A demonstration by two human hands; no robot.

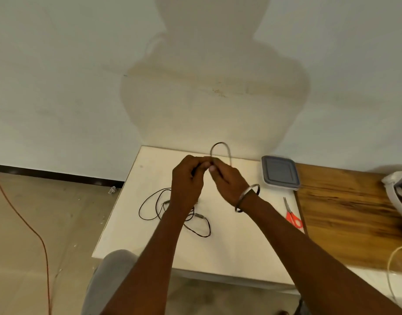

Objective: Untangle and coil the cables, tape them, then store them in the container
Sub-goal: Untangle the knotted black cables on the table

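White table (229,246): lidded container (280,172) shut, contents unseen; hands (210,176) pinch cable (220,148).

Both bare forearms reach forward from the bottom edge and converge, so the two hands meet fingertip to fingertip. The left hand (187,178) is curled with its back toward the camera, fingers folded in and thumb pressed to the forefinger in a pinch. The right hand (228,179) angles in from the other side, its thumb (213,168) forward with the nail showing, fingers bunched against those of the left. A thin cable (220,148) arches up just beyond the joined fingertips, gripped by both hands. The right wrist is bent slightly and wears a metal bangle (247,197).
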